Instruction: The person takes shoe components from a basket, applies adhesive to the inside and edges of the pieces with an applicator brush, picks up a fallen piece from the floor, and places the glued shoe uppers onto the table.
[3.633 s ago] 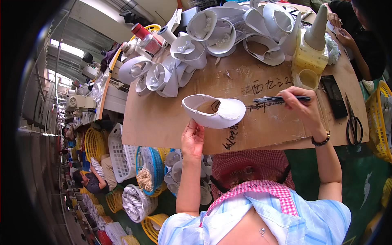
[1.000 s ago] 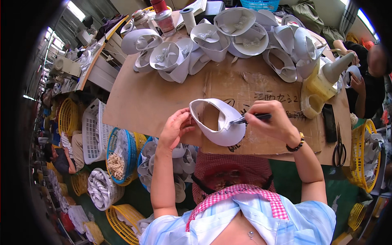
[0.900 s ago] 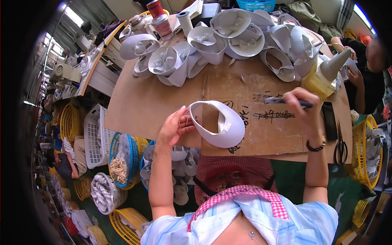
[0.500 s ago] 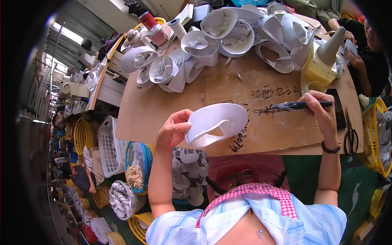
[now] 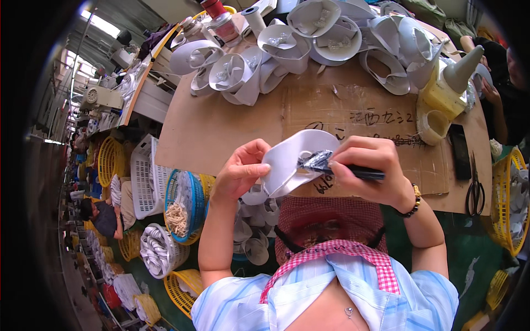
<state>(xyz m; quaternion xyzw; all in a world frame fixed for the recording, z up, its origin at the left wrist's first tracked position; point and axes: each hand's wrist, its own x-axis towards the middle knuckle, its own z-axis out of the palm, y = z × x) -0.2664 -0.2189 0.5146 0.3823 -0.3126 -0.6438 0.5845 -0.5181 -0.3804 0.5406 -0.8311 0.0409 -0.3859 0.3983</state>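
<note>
Cardboard sheeting [image 5: 221,127] covers a crowded workbench on a factory floor, where a person holds a white shoe upper [image 5: 292,160] up off the surface, just near of the bench's near edge and close to the chest. Left hand [image 5: 240,171] is clamped on the upper's left rim, thumb over the edge and fingers behind, apparently to keep the soft piece steady and turned toward the tool. Right hand [image 5: 370,171] is closed round a dark brush [image 5: 337,168] held like a pen, its glistening tip laid against the inside of the upper; whether the bristles carry glue cannot be told from this view. A beaded bracelet [image 5: 414,201] sits on the right wrist. Far across the bench, a heap of similar white uppers [image 5: 309,38] is stacked within reach. To the right stand a yellow squeeze bottle with a cone nozzle [image 5: 447,88] and a small yellow cup [image 5: 433,124], placed beside the working hand, with black scissors [image 5: 475,187] lying near the right edge. Yellow baskets [image 5: 110,160] and a blue basket [image 5: 187,204] holding more pieces line the floor at left, below the bench.
</note>
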